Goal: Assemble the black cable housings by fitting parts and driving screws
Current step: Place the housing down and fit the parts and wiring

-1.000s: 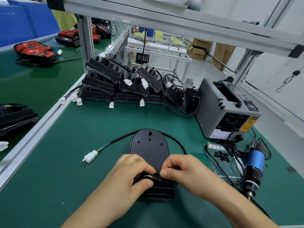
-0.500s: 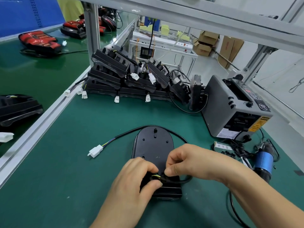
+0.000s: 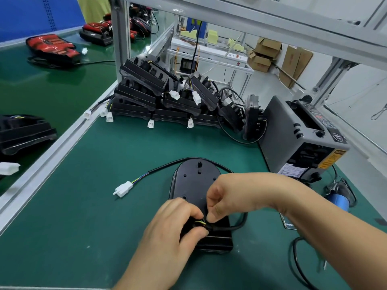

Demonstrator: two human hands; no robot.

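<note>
The housing is lying flat, long axis pointing away from the person; the left hand and right hand are both pinching the cable at its near end, fingertips almost meeting.

Black oval housing lies flat on the mat, its cable looping behind
</note>
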